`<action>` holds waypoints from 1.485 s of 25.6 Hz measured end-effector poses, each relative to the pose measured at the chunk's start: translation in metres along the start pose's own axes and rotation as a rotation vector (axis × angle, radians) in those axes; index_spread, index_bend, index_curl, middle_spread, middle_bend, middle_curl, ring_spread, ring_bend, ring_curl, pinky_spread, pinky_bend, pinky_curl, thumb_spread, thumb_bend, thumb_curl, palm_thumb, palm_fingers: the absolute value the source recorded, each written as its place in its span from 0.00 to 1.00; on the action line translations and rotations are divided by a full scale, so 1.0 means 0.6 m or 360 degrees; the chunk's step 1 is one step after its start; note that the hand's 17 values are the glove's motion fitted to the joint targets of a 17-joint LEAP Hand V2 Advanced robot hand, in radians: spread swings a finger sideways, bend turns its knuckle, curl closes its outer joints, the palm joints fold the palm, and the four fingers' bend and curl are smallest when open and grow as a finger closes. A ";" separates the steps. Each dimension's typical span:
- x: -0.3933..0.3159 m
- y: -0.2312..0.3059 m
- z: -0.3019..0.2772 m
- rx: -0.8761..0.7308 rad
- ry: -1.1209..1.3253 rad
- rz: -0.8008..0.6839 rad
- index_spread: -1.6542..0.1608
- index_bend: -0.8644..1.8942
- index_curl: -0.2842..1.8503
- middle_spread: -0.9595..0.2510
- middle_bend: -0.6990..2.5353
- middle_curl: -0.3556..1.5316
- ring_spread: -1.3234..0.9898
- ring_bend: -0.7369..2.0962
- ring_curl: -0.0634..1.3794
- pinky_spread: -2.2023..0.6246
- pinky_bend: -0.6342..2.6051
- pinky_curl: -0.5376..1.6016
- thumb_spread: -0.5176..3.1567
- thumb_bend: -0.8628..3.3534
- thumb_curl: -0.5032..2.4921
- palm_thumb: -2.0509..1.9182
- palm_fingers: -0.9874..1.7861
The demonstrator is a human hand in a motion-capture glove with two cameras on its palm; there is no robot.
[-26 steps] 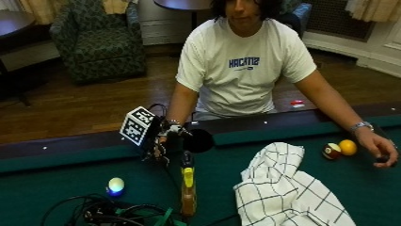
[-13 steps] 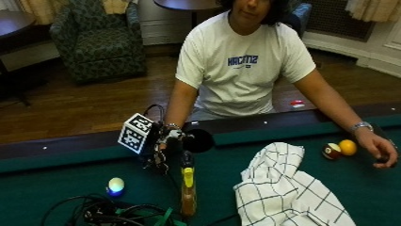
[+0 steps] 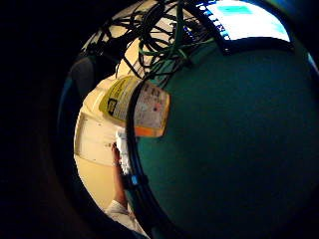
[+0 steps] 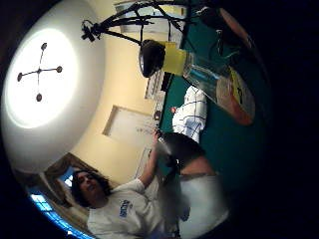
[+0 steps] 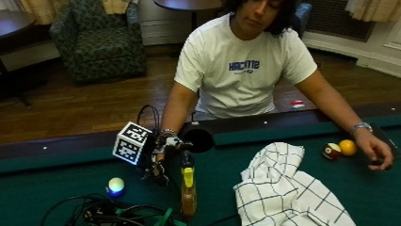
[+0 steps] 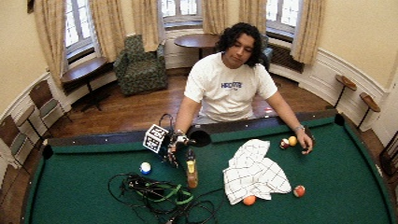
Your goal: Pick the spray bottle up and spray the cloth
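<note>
1. Standing upright on the green felt in the lower middle of the outside view, the spray bottle [image 5: 187, 188] shows a dark spray head, a yellow neck band, and amber liquid in a clear body.
2. Your gloved right hand [image 5: 164, 157] sits just left of the bottle's top, level with the spray head. You cannot tell from these views whether its fingers are curled round the neck or only beside it, so treat the grip as unconfirmed.
3. Judge the bottle as stiff plastic, smooth and likely a little slippery, with the liquid putting most of its weight low. Take it at the narrow neck under the spray head, index finger free for the trigger; a hold on the wide labelled body would probably slide.
4. The checked cloth [image 5: 290, 195] lies crumpled on the felt to the right of the bottle, near but not touching it. Being soft, it will likely shift little under spray.
5. Your bare hand [image 5: 379, 153] rests at the far right, beside two pool balls [image 5: 340, 149].
6. A white ball [image 5: 116, 185] and a cable tangle [image 5: 113, 214] lie lower left.
</note>
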State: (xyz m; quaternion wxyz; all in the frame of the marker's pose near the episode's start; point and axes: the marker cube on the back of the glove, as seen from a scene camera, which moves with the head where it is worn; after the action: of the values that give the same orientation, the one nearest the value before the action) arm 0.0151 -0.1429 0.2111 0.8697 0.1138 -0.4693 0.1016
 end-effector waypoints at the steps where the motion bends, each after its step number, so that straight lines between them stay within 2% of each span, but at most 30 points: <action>1: 0.000 -0.007 0.003 -0.0015 -0.0004 0.0001 0.71 0.35 0.26 0.66 0.30 0.41 0.50 0.45 0.30 0.80 0.33 0.43 0.40 0.20 0.30 0.66 0.57; 11: -0.011 -0.059 0.047 -0.0164 -0.0010 -0.0043 0.71 0.37 0.26 0.66 0.29 0.40 0.50 0.43 0.28 0.80 0.31 0.42 0.40 0.20 0.29 0.67 0.59; 23: -0.023 -0.083 0.066 -0.0104 -0.0076 -0.0124 0.71 0.35 0.26 0.63 0.29 0.40 0.49 0.44 0.29 0.79 0.30 0.41 0.41 0.20 0.30 0.69 0.67; 38: -0.058 -0.114 0.098 -0.0158 -0.0204 -0.0065 0.73 0.37 0.27 0.61 0.31 0.41 0.49 0.43 0.30 0.77 0.25 0.40 0.41 0.20 0.30 0.70 0.74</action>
State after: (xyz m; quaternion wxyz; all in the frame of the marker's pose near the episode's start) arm -0.0306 -0.2277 0.2064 0.8445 0.0864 -0.5260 0.0531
